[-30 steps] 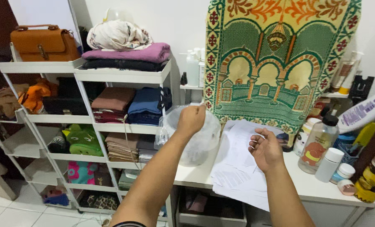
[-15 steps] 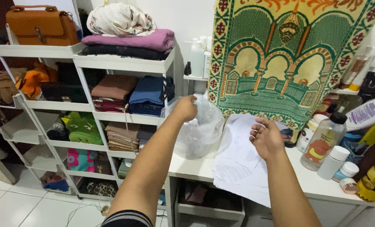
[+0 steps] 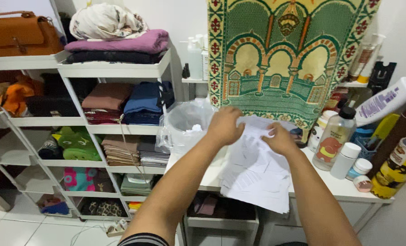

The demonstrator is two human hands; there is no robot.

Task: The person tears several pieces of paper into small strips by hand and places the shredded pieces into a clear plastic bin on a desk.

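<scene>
A green and gold rug (image 3: 289,59) hangs against the wall and drapes down to the back of the white counter (image 3: 344,189). Left of the counter stands a white shelf rack (image 3: 116,70) stacked with folded cloths, with a tan bag (image 3: 20,34) on its top left.

On the counter lies a loose stack of white papers (image 3: 255,175), its front edge hanging over the counter's rim. Just left of the papers sits a clear plastic bag (image 3: 184,125), open at the top, with crumpled scraps inside.

Both hands meet at the far end of the papers, between the bag and a clear bottle (image 3: 335,146) with a black cap. The left hand (image 3: 225,125) rests knuckles up on the top sheet's far left corner, its grip closed on the papers. The right hand (image 3: 279,139) pinches the same sheet's far edge, which bunches up white between its fingers, so its grip is closed on the papers too. The sheet lies under and between the two hands, which are nearly touching.

Small white jars (image 3: 362,166) and a yellow can (image 3: 394,173) stand at the counter's right end.
</scene>
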